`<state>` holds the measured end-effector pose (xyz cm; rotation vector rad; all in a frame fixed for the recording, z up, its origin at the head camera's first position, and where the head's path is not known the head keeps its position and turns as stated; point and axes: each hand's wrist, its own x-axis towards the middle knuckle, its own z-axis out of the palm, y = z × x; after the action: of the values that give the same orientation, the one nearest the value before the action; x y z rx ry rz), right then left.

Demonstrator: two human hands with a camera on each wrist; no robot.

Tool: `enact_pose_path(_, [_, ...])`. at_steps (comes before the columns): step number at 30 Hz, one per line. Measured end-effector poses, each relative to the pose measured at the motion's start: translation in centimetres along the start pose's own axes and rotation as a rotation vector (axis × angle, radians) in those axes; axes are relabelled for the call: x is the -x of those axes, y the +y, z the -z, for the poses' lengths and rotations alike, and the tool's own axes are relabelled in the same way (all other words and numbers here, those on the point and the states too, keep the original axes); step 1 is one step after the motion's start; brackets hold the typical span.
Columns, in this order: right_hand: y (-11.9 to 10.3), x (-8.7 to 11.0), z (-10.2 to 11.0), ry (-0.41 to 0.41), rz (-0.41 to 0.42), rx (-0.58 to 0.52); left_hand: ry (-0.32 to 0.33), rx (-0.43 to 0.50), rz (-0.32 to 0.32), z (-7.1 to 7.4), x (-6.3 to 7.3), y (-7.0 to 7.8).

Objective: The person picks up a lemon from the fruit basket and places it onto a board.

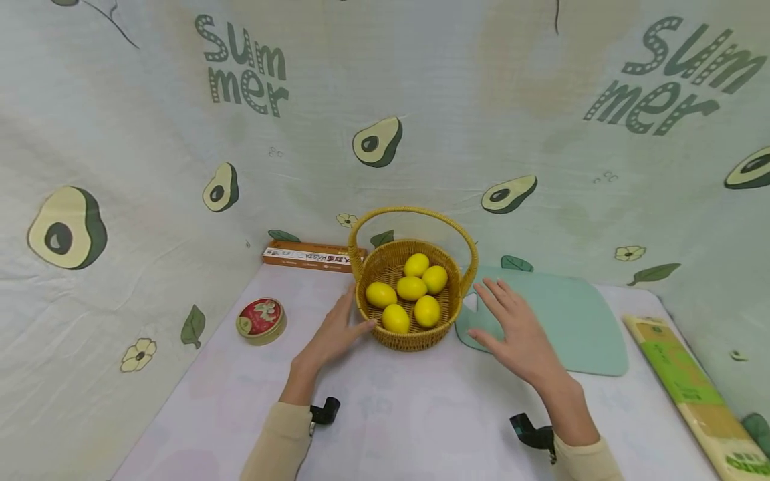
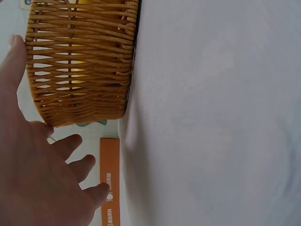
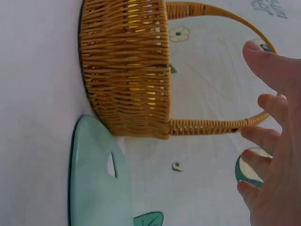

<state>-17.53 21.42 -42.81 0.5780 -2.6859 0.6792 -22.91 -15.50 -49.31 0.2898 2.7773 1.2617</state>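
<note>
**Left hand (image 1: 333,333) at the basket (image 1: 410,343), right hand (image 1: 522,334) standing off**

From the head view, here's the basket in the middle of the surface (image 1: 409,414), upright, its tall handle (image 1: 415,210) arching over six yellow lemons (image 1: 412,288). The left hand is right up against its left side, thumb toward the front of the rim, fingers spread and gripping nothing. Over on the other side, the right hand is spread too, thumb well apart from the fingers, above the green cutting board (image 1: 565,321). Around them: a round red-topped tin (image 1: 261,316) out to the left, a pasta box (image 1: 313,256) behind and left of the basket, a long noodle packet (image 1: 698,394) at far right, and the avocado-print cloth (image 1: 421,174) at the back.

Now the left wrist view – and it's close! The thumb (image 2: 15,61) is at the basket's rim and the index fingertip lies against the woven wall; both look to be touching. The other three fingers (image 2: 83,165) fan out, slightly bent, the pasta box showing behind them.

To the right wrist view: the fingers (image 3: 258,134) are apart and holding nothing, with the basket's handle passing behind them. That hand is clear of the woven wall, while the board's slotted end sits just beside the basket.
</note>
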Motion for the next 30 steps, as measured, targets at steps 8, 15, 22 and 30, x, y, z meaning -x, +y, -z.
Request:
enact_pose_path(8, [-1.9,-0.9,-1.3,-0.055,0.002,-0.024,-0.058,0.148,0.024,-0.4,-0.2,0.2])
enact_pose_path(15, [-2.9,-1.8,-2.4,-0.107,-0.004,-0.054,-0.062,0.199,0.045,-0.7,0.0,0.3])
enact_pose_path(22, [-3.2,-3.2,-3.7,-0.151,-0.02,-0.073,-0.061,0.28,0.03,-0.9,0.0,0.6])
enact_pose_path(30, [-3.4,-4.8,-4.9,-0.18,-0.061,-0.079,-0.077,0.384,-0.022,-1.1,-0.1,0.9])
